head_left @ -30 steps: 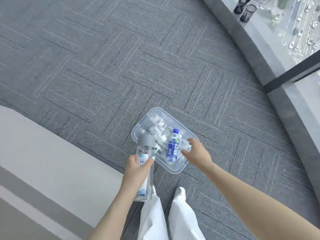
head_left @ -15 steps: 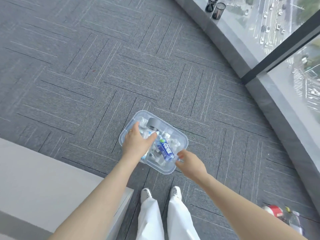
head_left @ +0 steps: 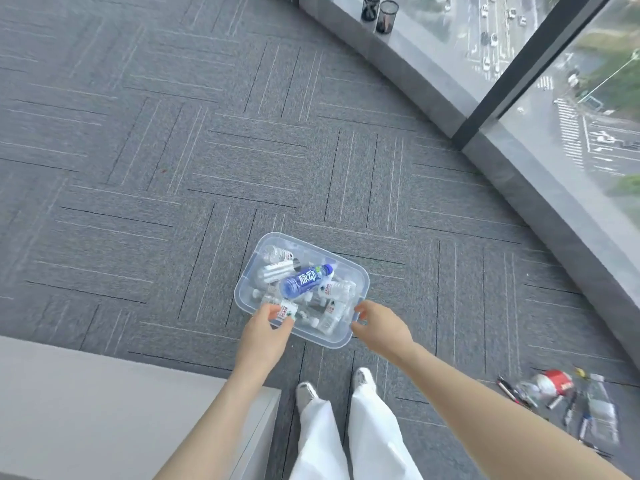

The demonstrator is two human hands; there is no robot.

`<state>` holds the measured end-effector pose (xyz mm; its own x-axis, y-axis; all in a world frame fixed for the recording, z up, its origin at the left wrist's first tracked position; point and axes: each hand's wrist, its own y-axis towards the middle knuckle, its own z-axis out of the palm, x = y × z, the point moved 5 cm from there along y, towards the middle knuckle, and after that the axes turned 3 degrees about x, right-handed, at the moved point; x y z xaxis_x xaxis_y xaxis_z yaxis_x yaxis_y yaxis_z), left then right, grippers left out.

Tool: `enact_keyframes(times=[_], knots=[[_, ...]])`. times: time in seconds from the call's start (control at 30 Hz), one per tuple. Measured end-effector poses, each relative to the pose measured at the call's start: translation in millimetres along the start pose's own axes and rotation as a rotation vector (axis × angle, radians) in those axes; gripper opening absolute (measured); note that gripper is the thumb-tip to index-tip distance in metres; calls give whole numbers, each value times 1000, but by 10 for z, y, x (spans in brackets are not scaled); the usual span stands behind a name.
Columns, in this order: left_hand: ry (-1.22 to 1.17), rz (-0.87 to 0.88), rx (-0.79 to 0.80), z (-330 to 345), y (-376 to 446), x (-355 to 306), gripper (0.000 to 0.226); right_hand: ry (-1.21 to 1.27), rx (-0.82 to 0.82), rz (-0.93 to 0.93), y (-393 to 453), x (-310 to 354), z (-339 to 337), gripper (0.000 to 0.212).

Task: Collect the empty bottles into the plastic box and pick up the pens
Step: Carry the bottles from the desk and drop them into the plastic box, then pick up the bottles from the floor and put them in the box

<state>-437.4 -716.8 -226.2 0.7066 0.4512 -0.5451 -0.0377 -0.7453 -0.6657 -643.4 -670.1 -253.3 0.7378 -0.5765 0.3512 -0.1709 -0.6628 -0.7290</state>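
Head view, contents of the scene, largest first:

1. Carpet floor (head_left: 173, 168): grey tiles, running to a curved window sill (head_left: 571, 244) on the right.
2. Desk (head_left: 104, 410): pale top at lower left; nothing of the task shows on it.
3. Plastic box (head_left: 362, 284): clear, held low in front of the person, above the carpet. It carries a heap of clear empty bottles and one blue bottle (head_left: 304, 280) lying across the top.
4. Left hand (head_left: 265, 334): at the box's near left corner, fingers curled over the rim, touching a small labelled bottle (head_left: 289, 310) there; whether it grips rim or bottle cannot be told.
5. Right hand (head_left: 379, 329): thumb and fingers pinch the box's near right rim.
6. Floor litter (head_left: 554, 396): well apart to the person's right; a red-labelled bottle (head_left: 554, 381), a clear bottle (head_left: 601, 407) and several pens (head_left: 509, 389) lie scattered.
7. Two dark pen holders (head_left: 379, 13): far off on the sill.

Judgement: bottle collection is partly done; the box is being carried. Next move likely calls for taking the box right, beside the litter, freeing one hand, then gathering bottles first, pens after.
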Motion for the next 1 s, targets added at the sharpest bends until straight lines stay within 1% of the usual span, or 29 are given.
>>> enact_keyframes(times=[0.13, 0.27, 0.4, 0.5, 0.63, 0.77, 1.0], knots=[[29, 20, 47, 42, -94, -74, 35, 54, -31, 26, -159, -87, -108, 39], [108, 55, 133, 200, -245, -199, 31, 148, -86, 71, -458, -312, -238, 37], [198, 114, 240, 477, -432, -401, 28, 268, -135, 150, -775, -707, -306, 40], [286, 187, 316, 744, -603, -613, 32, 372, -178, 250, -1044, -1134, -286, 38], [422, 285, 412, 1196, -827, -899, 36, 501, -255, 351, -1471, -1724, -245, 36], [527, 335, 509, 1783, -1071, -1161, 36, 599, -337, 441, -1892, -2325, -176, 35], [653, 443, 602, 2971, -1795, -1406, 37, 721, -364, 533, -2534, -3399, 149, 34]])
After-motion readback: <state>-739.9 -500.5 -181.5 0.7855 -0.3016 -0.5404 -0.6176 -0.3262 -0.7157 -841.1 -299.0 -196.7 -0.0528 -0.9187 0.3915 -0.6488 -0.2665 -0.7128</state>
